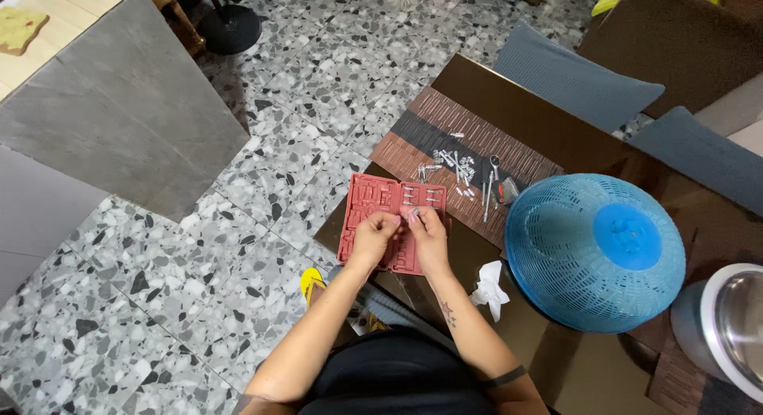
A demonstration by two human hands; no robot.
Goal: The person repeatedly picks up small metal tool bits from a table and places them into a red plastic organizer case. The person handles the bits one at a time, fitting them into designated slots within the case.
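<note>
Both hands work over the red tool tray (380,216) at the table's (548,121) near edge: the left hand (373,234) rests on it, and the right hand (427,234) pinches a small bit (414,215) (barely visible). It seems ready for seating in a slot, which calls for careful alignment.

A grey terrazzo floor (159,288) speckled with black and white chips fills most of the view. A dark brown glossy surface (556,129) stands on it, with a brown striped placemat (413,141) on top. Two blue-grey cushions (572,77) lie on seating beyond. A large grey slab (119,105) sits at upper left.
</note>
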